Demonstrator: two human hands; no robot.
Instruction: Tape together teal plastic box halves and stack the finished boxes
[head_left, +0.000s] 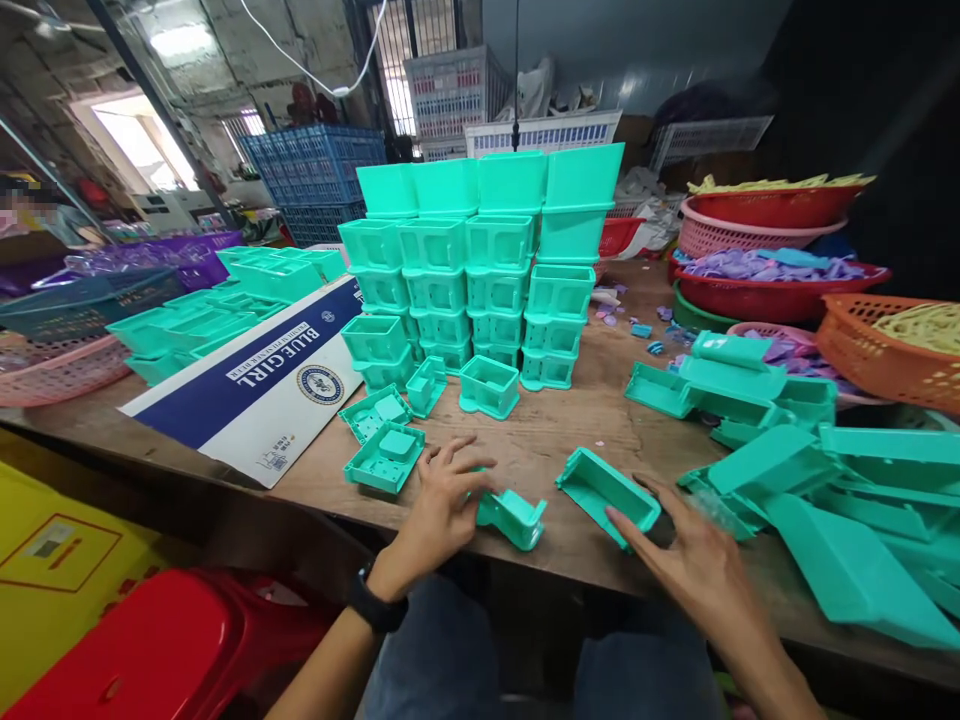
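- The left hand point(442, 500) rests on the wooden table point(540, 440) near its front edge, fingers spread, its grip closed loosely around one end of a small teal plastic piece point(514, 515) that lies on the table.
- The right hand point(694, 565) lies flat, to the right of that small teal piece, fingers stretched and apart; its fingertips touch the near edge of an open teal tray point(604, 485), and nothing is clamped in its grip.
- The tray sits tilted on the table, just right of the small teal piece and apart from it.
- Behind the small teal piece, farther back on the table, stands a stacked block of teal boxes point(480, 270), with single boxes in front of it.
- Left of the small teal piece lie two flat teal lids point(382, 440) beside a blue-and-white carton point(262, 385).
- Right of the tray is a loose heap of teal parts point(825, 500); beyond it stand red and orange baskets point(772, 290).
- A black watch point(375, 605) is on the left wrist.
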